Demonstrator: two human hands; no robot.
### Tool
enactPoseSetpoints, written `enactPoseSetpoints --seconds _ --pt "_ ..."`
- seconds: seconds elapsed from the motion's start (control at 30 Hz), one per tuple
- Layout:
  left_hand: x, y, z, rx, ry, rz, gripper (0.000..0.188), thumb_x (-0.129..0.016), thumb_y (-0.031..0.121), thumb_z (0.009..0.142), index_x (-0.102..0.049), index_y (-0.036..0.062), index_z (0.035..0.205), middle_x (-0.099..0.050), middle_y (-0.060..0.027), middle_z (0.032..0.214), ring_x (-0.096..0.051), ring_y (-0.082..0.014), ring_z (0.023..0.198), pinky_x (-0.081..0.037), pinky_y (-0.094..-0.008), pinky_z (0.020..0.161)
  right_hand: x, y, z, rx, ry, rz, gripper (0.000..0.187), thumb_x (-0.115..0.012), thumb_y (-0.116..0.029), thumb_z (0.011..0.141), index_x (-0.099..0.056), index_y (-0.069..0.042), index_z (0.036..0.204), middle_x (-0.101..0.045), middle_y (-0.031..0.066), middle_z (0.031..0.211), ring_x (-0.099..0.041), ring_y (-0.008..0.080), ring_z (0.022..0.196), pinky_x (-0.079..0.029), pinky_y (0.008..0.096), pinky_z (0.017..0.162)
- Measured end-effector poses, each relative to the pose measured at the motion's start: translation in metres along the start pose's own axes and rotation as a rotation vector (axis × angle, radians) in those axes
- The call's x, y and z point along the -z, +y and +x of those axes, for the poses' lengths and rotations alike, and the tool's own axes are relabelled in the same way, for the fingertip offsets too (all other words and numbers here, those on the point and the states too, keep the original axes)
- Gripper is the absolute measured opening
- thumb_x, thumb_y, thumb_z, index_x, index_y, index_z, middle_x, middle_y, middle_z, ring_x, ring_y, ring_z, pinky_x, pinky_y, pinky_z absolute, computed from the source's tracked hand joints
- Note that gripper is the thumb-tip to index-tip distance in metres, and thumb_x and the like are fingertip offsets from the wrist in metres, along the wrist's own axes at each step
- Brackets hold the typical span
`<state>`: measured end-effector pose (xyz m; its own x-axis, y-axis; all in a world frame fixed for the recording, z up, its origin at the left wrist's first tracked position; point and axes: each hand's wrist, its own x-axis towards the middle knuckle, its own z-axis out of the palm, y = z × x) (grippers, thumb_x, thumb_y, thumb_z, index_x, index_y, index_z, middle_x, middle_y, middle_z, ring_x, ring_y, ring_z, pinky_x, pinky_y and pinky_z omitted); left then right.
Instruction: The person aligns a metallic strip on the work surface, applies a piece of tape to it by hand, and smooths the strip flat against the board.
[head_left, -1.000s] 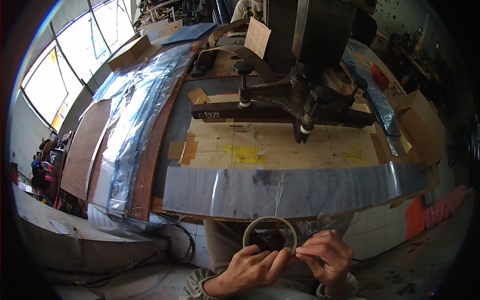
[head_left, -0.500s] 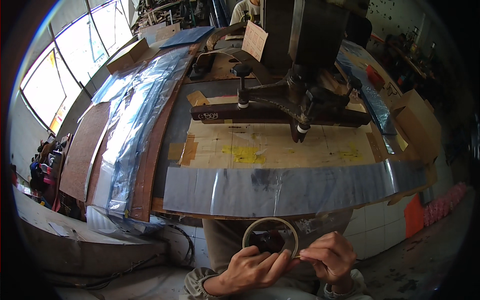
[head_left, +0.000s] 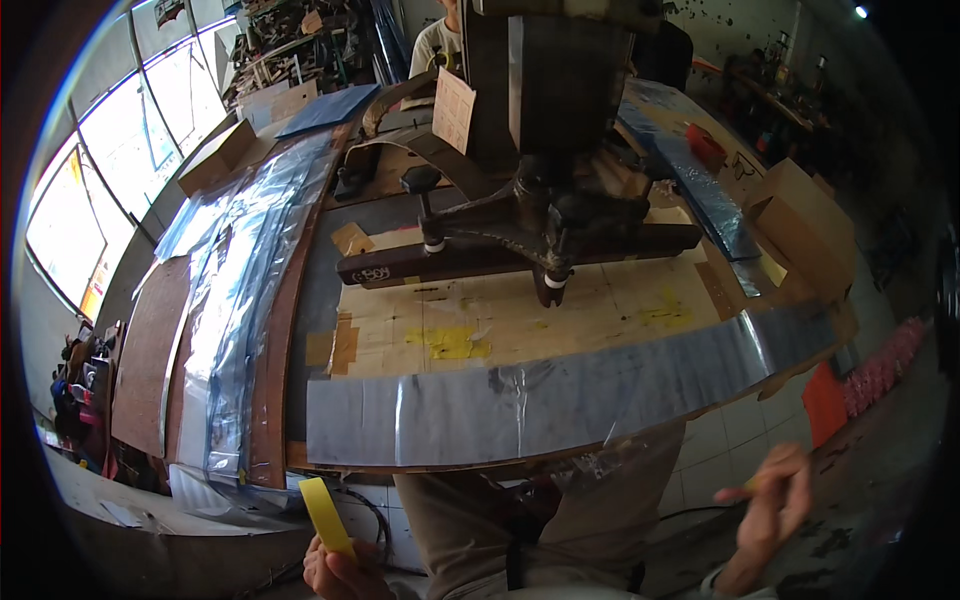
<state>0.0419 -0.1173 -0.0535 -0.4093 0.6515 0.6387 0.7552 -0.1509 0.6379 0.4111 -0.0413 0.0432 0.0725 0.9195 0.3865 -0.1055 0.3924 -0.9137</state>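
Observation:
At the lower edge my left hand (head_left: 343, 572) is closed around a roll of yellow tape (head_left: 327, 518), which stands on edge with its outer face showing. Further right, below the table's near edge, my right hand (head_left: 772, 507) is raised and slightly smeared by motion. A small yellow piece of tape (head_left: 752, 484) shows at its fingertips. A grey plastic-covered strip (head_left: 560, 405) runs along the table's near edge. Behind it lies a light wooden board (head_left: 590, 310) with yellow tape patches (head_left: 447, 343) on it.
A dark machine head (head_left: 545, 215) with a long bar (head_left: 500, 262) stands over the board. Clear plastic sheeting (head_left: 240, 300) covers the left side. Cardboard boxes (head_left: 805, 230) sit at right, near an orange sheet (head_left: 824, 403). Another person (head_left: 437, 48) is at the back.
My hands were together at the tape roll and are now far apart. The roll went left and turned edge-on; my right hand moved right and up. The view has shifted.

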Motion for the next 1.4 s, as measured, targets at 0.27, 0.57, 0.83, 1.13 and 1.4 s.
enactPoseSetpoints --seconds 0.27,0.57,0.83,1.13,1.4 --pt "-0.02 -0.01 0.193 -0.601 0.023 0.813 0.014 -0.07 0.015 0.079 -0.063 0.0047 0.086 -0.054 -0.0089 0.096 -0.052 -0.0259 0.092 -0.04 -0.0435 0.086 -0.013 0.003 0.04 -0.099 0.121 -0.146 0.009 -0.055 -0.001 0.088 -0.058 0.004 0.094 -0.051 0.0067 0.08 -0.055 0.0112 0.07 -0.06 0.0322 0.066" --pt "-0.03 -0.08 0.224 -0.24 -0.311 1.039 0.045 -0.065 0.039 0.082 -0.058 0.0032 0.108 -0.047 -0.0137 0.125 -0.047 -0.0323 0.117 -0.034 -0.0529 0.098 -0.057 0.026 0.101 -0.215 -0.174 -0.038 0.02 -0.062 0.0 0.085 -0.057 0.004 0.104 -0.063 0.0088 0.086 -0.063 0.0138 0.078 -0.054 0.0261 0.075" --pt "-0.076 0.042 0.176 -0.568 -0.522 0.403 0.035 -0.07 0.03 0.078 -0.061 0.0081 0.103 -0.059 -0.0071 0.105 -0.059 -0.0257 0.098 -0.043 -0.039 0.09 -0.091 0.06 0.114 -0.385 -0.465 -0.036 0.006 -0.059 -0.001 0.087 -0.055 0.002 0.091 -0.062 0.0081 0.087 -0.061 0.0112 0.08 -0.054 0.0254 0.075" --pt "-0.092 0.046 0.155 -0.66 -0.654 0.327 0.028 -0.069 0.03 0.078 -0.063 0.0095 0.096 -0.06 -0.0041 0.097 -0.062 -0.0186 0.086 -0.047 -0.035 0.081 -0.107 0.061 0.109 -0.359 -0.564 -0.181 0.009 -0.06 -0.002 0.087 -0.054 -0.001 0.094 -0.065 0.0072 0.081 -0.064 0.0114 0.079 -0.052 0.023 0.073" --pt "-0.116 0.057 0.163 -0.658 -0.686 0.204 0.036 -0.069 0.027 0.079 -0.055 0.0099 0.107 -0.059 -0.0055 0.095 -0.062 -0.0214 0.083 -0.049 -0.0342 0.072 -0.134 0.097 0.132 -0.363 -0.517 -0.172 0.009 -0.059 -0.002 0.087 -0.055 0.002 0.094 -0.066 0.0085 0.078 -0.065 0.0114 0.072 -0.052 0.0229 0.067"
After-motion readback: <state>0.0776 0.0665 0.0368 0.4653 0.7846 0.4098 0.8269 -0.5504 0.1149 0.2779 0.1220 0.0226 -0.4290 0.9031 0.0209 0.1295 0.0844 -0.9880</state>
